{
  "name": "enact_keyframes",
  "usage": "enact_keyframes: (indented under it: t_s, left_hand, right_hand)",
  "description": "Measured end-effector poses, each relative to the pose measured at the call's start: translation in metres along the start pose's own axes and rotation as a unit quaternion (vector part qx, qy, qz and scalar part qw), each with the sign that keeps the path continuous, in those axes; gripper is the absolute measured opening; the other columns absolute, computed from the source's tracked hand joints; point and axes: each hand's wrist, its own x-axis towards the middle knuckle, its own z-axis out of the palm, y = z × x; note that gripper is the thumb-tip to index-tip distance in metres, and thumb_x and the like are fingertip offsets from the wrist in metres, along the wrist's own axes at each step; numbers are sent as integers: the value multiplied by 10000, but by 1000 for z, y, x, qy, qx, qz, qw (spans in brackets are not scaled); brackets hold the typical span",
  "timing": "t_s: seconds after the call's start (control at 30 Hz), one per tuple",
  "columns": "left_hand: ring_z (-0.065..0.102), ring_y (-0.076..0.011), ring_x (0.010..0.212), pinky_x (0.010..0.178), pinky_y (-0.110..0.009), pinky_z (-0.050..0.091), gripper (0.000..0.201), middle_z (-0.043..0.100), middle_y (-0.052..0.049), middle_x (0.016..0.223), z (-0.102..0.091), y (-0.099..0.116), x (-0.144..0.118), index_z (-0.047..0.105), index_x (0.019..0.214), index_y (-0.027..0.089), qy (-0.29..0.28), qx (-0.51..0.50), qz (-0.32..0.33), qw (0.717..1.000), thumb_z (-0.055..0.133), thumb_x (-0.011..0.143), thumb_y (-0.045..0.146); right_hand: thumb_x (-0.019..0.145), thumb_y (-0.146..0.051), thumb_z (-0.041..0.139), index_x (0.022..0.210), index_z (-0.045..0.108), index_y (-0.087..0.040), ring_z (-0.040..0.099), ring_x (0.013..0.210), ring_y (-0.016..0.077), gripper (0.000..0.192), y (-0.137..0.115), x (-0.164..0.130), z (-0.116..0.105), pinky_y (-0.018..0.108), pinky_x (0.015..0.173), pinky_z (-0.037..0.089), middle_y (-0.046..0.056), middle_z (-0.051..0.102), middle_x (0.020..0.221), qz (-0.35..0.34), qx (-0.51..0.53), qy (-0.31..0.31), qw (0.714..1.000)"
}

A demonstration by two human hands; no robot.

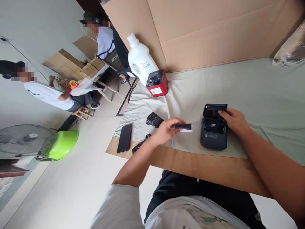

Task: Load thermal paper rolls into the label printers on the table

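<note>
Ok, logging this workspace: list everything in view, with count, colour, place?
Table: one, brown, foreground
Cloth: one, grey, over table
Portable printer: one, black, on cloth
Flat piece: one, black/white, left of printer
Cards: one stack, black, table's left
Smartphone: one, black, table's left corner
Unclear item: one, black, beside smartphone
Jug: one, white, table's far left
Box: one, red/black, beside jug
Wrapped item: one, clear, far right
Cardboard: several, brown, behind table, upper left
Fan: one, grey, far left
Tub: one, green, beside fan
People: two, white tops, upper left
Folding chair: one, dark, upper left
Stool: one, brown, upper left
Tape roll: one, orange, upper left
Left hand: one, bare, holding flat piece
Right hand: one, bare, at printer's lid
</note>
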Motion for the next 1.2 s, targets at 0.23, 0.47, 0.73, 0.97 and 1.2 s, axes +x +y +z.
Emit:
enact_keyframes:
  t_s: [0.23,0.47,0.73,0.97,1.2]
  left_hand:
    - [680,-225,995,873,-377,544,121,709,-128,1072,-77,-42,-71,653,860,167,14,193,-50,980,650,824,283]
    - [656,-251,1105,992,-418,527,524,676,-113,1247,-96,-39,-101,563,1305,173,2,315,-158,936,617,797,289]
    - [660,-253,1052,867,-373,557,325,700,-102,1145,-96,-44,-135,680,1075,191,-14,317,-183,931,641,797,355]
    - [652,-233,981,857,-362,548,314,702,-67,1077,-45,0,-115,680,1153,252,-156,283,-145,935,675,842,297]
    - [633,-226,992,905,-372,511,342,670,-102,1118,43,39,-3,583,1225,220,-148,201,73,966,635,908,335]
  right_hand:
    - [808,-482,588,947,744,-194,645,870,230,356,2,1,2,381,863,487,41,741,886,14,-49,28,998]
    - [808,-479,597,962,744,-204,655,903,236,348,5,1,1,391,894,491,39,758,925,5,-43,22,999]
    - [818,-448,585,948,733,-190,657,861,233,324,-1,0,2,372,843,498,45,758,903,8,-63,17,998]
    - [857,-491,557,971,730,-200,660,874,242,358,3,2,5,392,851,504,49,755,918,-22,-46,6,999]
    - [871,-499,551,993,726,-195,664,907,234,372,6,3,4,371,864,505,39,756,925,-33,-34,-9,999]
